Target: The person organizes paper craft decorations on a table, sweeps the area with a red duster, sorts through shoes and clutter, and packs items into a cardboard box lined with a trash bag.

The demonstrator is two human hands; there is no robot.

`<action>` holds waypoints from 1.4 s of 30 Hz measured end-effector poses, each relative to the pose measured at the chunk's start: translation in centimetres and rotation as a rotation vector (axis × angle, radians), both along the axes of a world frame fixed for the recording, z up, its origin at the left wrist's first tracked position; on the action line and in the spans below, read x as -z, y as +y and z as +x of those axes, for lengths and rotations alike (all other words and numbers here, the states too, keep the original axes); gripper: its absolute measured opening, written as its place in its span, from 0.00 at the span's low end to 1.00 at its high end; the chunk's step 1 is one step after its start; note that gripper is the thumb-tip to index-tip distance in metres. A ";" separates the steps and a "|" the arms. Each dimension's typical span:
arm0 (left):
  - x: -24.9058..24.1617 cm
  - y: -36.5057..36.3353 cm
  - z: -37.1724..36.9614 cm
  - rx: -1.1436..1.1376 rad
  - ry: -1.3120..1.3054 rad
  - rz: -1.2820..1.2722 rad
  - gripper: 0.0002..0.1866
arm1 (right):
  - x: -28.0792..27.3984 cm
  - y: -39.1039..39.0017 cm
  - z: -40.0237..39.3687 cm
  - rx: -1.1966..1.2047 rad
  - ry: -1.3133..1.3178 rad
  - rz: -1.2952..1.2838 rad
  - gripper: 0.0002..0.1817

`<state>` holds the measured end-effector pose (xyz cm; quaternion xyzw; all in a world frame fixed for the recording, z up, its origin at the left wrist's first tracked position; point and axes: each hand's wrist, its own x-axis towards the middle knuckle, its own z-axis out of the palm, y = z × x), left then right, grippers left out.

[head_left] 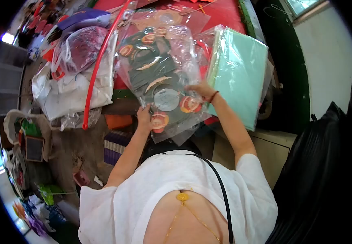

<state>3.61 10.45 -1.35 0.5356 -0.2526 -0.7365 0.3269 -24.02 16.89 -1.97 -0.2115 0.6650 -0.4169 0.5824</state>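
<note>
A large clear plastic packet lies before me, with dark green flat cut-outs inside. Red-and-gold round figures and a pale round disc show through the film. My left hand grips its lower left edge, thumb on top and the other fingers mostly hidden beneath. On the right side, my right hand holds the packet's edge, its fingers on the film. Just right of that hand rests a plastic-wrapped stack of pale green sheets.
A long red strip slants along the left side. Beyond it lie a white plastic bag and a clear bag of reddish stuff. A red surface spreads behind the packet. Black plastic hangs at right.
</note>
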 end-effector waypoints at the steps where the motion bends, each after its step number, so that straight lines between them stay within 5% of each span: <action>1: 0.9 -0.8 0.5 0.001 0.010 0.042 0.12 | -0.3 -0.2 0.6 -0.065 0.177 0.000 0.20; 4: -1.1 -1.3 1.1 0.128 0.056 -0.230 0.15 | -7.0 0.2 2.4 -0.050 0.281 -0.195 0.10; 12: -11.2 -2.5 -6.6 0.235 0.155 -0.690 0.16 | -18.4 6.5 0.4 0.302 0.260 -0.523 0.06; 16: -10.9 -0.7 -12.0 0.374 0.360 -0.405 0.15 | -18.6 11.5 -2.7 0.389 0.316 -0.481 0.08; 19: -5.0 -1.5 -13.8 0.604 0.368 -0.141 0.14 | -14.2 13.7 -3.8 0.488 0.190 -0.401 0.09; 21: -2.5 -1.4 -14.8 0.830 0.310 0.217 0.16 | -11.5 14.8 -4.5 0.346 0.414 -0.111 0.11; 23: -2.0 -1.6 -15.0 0.861 0.269 0.250 0.15 | -10.3 16.4 -6.0 0.308 0.436 0.130 0.18; 25: -1.7 -2.2 -14.8 0.863 0.247 0.226 0.14 | -6.8 18.8 -10.0 0.744 0.420 -0.085 0.29; 26: -3.2 -2.4 -14.7 0.866 0.201 0.173 0.13 | -6.4 19.3 -11.4 0.754 0.415 -0.085 0.29; 28: -3.6 -3.3 -14.0 0.879 0.189 0.036 0.13 | -5.8 20.3 -13.7 0.769 1.397 0.265 0.37; 29: -3.7 -4.1 -13.7 0.874 0.192 -0.028 0.13 | -4.6 20.6 -15.3 0.775 1.397 0.263 0.37; 31: -3.6 -5.9 -12.8 0.909 0.239 -0.048 0.13 | -0.9 21.0 -17.9 0.617 0.631 0.336 0.42; 38: -7.6 -8.1 -9.4 0.565 0.325 -0.092 0.20 | -2.2 19.0 -19.5 0.545 0.350 0.373 0.42; 41: -7.2 -10.1 -8.2 0.558 0.413 -0.008 0.21 | -2.3 18.5 -19.4 0.573 0.054 0.254 0.40; 42: -8.3 -9.9 -8.3 0.639 0.348 -0.190 0.19 | -2.6 18.2 -19.1 0.565 0.057 0.252 0.40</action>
